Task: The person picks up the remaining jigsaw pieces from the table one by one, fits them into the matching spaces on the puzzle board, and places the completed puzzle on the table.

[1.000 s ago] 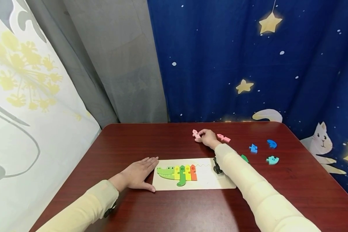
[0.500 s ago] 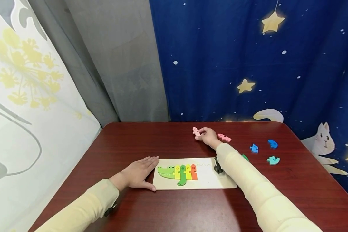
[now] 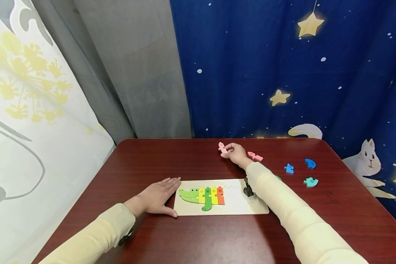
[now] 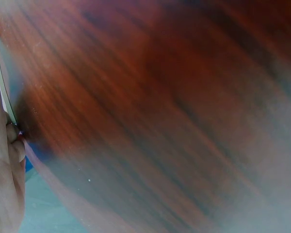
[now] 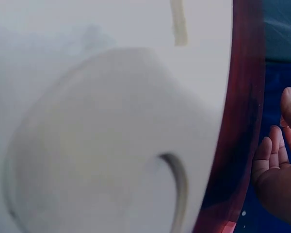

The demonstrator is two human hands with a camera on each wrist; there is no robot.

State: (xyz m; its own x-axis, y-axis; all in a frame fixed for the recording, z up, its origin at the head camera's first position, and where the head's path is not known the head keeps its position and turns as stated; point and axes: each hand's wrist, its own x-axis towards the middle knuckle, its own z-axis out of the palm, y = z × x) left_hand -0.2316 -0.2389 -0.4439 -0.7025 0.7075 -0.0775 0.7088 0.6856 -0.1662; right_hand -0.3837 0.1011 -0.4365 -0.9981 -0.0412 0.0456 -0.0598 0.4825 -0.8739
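Pink piece [image 3: 222,148], shifted slightly farther, juts leftward from right grip [image 3: 237,154]

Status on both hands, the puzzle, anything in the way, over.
Right hand pinching one pink piece beyond part-filled puzzle board. Left hand at board's left edge. Right sleeve blocks view of board's far right corner.

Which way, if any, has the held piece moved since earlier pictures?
Yes: the held piece moved slightly up in the head view, closer to the far edge of the table; whether lifted, I cannot tell.
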